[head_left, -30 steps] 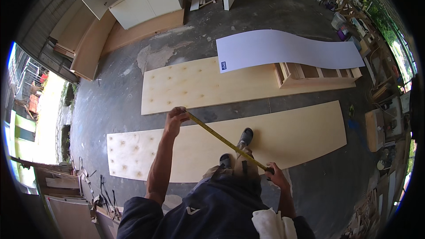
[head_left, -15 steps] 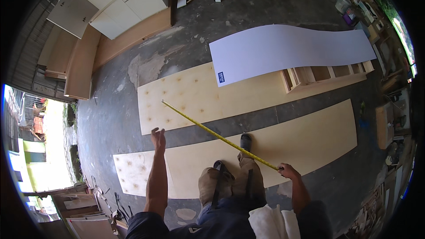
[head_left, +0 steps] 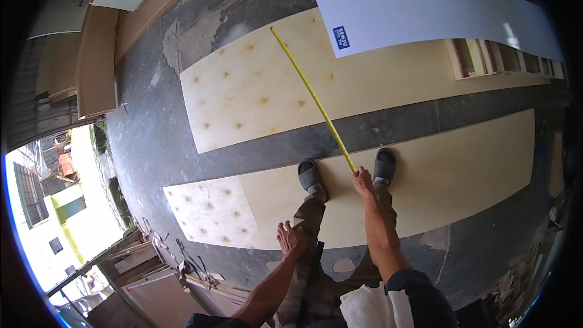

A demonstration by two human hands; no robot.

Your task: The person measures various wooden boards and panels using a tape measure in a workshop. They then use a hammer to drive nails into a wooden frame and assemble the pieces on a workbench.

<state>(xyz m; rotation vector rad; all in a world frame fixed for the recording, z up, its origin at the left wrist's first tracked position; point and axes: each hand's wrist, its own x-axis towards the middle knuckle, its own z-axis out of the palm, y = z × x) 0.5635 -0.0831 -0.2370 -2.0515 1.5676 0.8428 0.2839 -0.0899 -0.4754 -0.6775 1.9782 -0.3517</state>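
Note:
My right hand (head_left: 363, 183) is closed round the near end of a yellow tape measure (head_left: 312, 93). Its blade stretches away up and to the left, over the gap between two long pale wooden panels, with its far end above the far panel (head_left: 249, 100). Any case is hidden in my fist. My left hand (head_left: 291, 240) hovers empty near my left knee, fingers apart. Both my sandalled feet stand on the near panel (head_left: 443, 176), beside the right hand.
A white sheet (head_left: 425, 9) with a blue label lies at upper right over a slatted wooden frame (head_left: 495, 58). Wooden cabinet parts (head_left: 97, 61) stand at upper left. Tools (head_left: 189, 261) and board scraps lie at lower left on the dark concrete floor (head_left: 146, 140).
My right hand has moved forward and left with the tape, whose blade now points more steeply away. My left hand has come back toward my knee. The view has shifted, and my feet are further apart.

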